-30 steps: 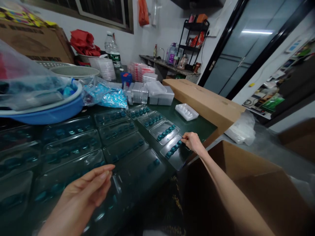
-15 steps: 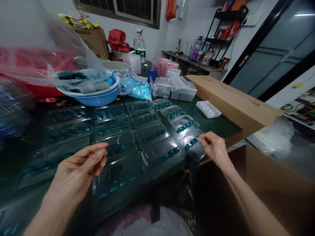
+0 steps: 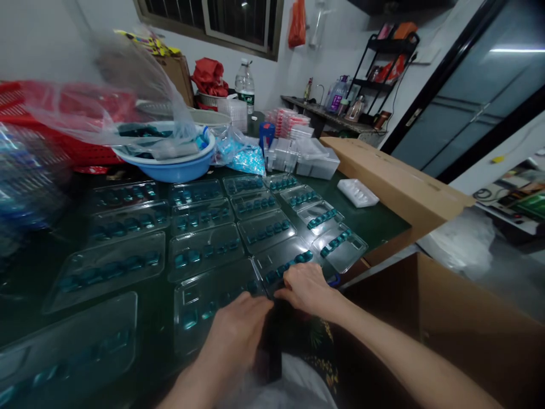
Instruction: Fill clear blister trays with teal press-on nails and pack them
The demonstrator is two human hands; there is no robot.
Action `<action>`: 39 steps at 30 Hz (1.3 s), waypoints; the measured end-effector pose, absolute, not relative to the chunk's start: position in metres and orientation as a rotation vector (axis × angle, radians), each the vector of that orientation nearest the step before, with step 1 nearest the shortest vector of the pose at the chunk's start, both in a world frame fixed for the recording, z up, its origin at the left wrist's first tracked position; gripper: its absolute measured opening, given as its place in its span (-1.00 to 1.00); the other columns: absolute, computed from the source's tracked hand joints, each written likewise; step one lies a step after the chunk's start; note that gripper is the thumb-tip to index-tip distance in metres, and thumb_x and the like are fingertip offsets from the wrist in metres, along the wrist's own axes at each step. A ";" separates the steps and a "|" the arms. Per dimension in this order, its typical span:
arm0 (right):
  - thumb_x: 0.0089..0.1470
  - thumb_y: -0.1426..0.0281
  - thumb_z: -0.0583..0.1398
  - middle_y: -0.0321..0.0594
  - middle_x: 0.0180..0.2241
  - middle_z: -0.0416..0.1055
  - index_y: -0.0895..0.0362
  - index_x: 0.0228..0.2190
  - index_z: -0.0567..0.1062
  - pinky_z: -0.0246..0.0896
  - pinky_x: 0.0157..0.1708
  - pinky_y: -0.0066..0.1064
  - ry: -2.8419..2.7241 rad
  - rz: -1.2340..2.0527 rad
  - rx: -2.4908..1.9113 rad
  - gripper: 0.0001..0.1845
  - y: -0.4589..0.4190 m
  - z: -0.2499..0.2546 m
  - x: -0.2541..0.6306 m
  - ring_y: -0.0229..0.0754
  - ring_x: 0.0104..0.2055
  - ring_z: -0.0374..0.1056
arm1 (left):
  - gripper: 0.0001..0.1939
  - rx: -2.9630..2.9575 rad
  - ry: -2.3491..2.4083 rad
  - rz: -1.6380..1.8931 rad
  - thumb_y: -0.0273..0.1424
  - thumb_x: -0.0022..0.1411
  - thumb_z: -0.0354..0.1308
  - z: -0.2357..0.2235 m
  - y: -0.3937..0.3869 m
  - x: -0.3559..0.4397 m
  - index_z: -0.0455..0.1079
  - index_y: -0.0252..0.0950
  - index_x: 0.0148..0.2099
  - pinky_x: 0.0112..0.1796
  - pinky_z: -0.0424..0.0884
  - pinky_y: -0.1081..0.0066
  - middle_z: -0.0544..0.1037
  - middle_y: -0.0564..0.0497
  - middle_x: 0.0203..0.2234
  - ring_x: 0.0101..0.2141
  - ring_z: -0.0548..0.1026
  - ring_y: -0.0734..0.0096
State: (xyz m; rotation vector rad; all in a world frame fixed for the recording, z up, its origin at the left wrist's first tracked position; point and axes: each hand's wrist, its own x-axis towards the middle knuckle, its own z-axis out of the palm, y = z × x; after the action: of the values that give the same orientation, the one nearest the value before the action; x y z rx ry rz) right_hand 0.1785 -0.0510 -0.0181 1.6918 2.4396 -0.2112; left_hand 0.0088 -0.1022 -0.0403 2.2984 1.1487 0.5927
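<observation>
Reaching to the near side of the dark green bench point(image 3: 387, 230), the person's left grip point(image 3: 238, 326) and right grip point(image 3: 310, 287) stand close beside each other, backs uppermost, fingers bent. The left is blurred and the fingertips are largely concealed; whether either is released, clenched or grasping an item cannot be told. In this view the right overlaps the near side of a clear tray point(image 3: 276, 255) bearing a row of teal pieces point(image 3: 303, 257); contact not determinable. The left overlaps the right end of the adjoining tray point(image 3: 223, 278), likewise bearing teal pieces. Further trays of this kind lie flat in rows across the bench. Beyond them: a blue basin point(image 3: 181, 170) and, to its right, a bag of light-blue contents point(image 3: 247, 159). A white moulded tray point(image 3: 357, 193) lies near the cardboard box point(image 3: 395, 170).
</observation>
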 end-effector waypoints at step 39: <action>0.08 0.49 0.01 -0.29 -0.56 0.21 0.15 -0.55 0.30 -0.03 -0.48 -0.47 3.523 -0.705 1.420 -0.80 -0.097 -0.034 0.104 -0.31 -0.48 0.15 | -0.56 0.948 1.167 1.029 -0.11 0.15 -0.08 -0.030 -0.129 -0.028 0.23 -0.34 -0.58 -0.71 -0.07 0.52 0.18 0.13 -0.77 -0.74 0.09 0.63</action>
State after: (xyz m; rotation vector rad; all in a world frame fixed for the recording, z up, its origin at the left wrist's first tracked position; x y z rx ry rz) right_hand 0.1045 -0.0970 -0.0340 1.4202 3.5226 -0.7049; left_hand -0.0280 -0.1287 -0.0298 0.9475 1.1674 1.0292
